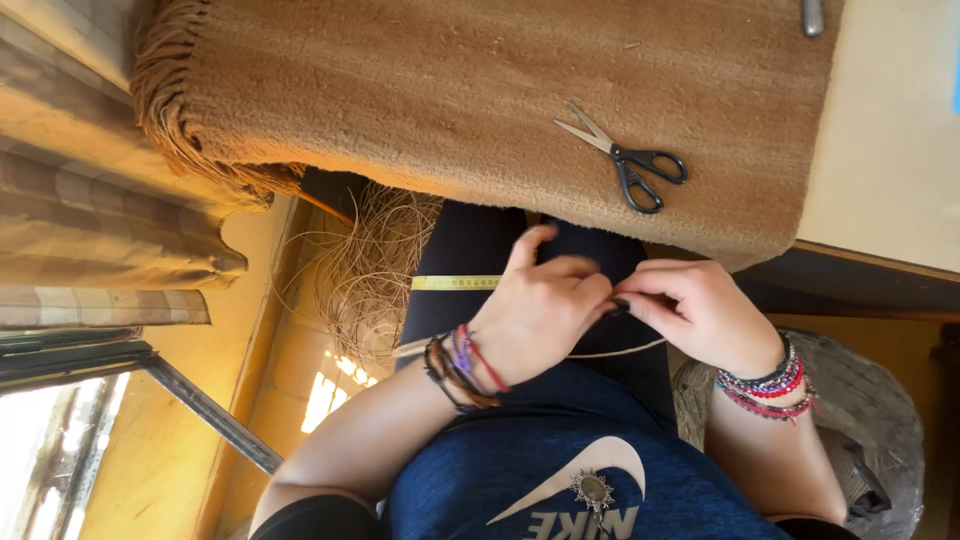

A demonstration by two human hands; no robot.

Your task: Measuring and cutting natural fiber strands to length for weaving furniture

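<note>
Both hands, the left hand (540, 310) and right hand (700, 310), meet below the brown mat (480, 90), fingers pinched shut on a thin fibre strand (625, 350) over the lap. Uneven pull may snap or slip the strand. The scissors (625, 160) on the mat lie near its edge and could slide off.

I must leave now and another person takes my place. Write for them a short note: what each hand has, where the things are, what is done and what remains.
Left hand and right hand: fingertips meet over the lap, pinching a thin pale strand.
Fibre bundle hangs at the left, below the brown mat.
Scissors lie closed on the mat, untouched. Yellow tape measure lies across the lap.
Done: nothing finished shows.
Left: the strand remains in hand, uncut.
</note>
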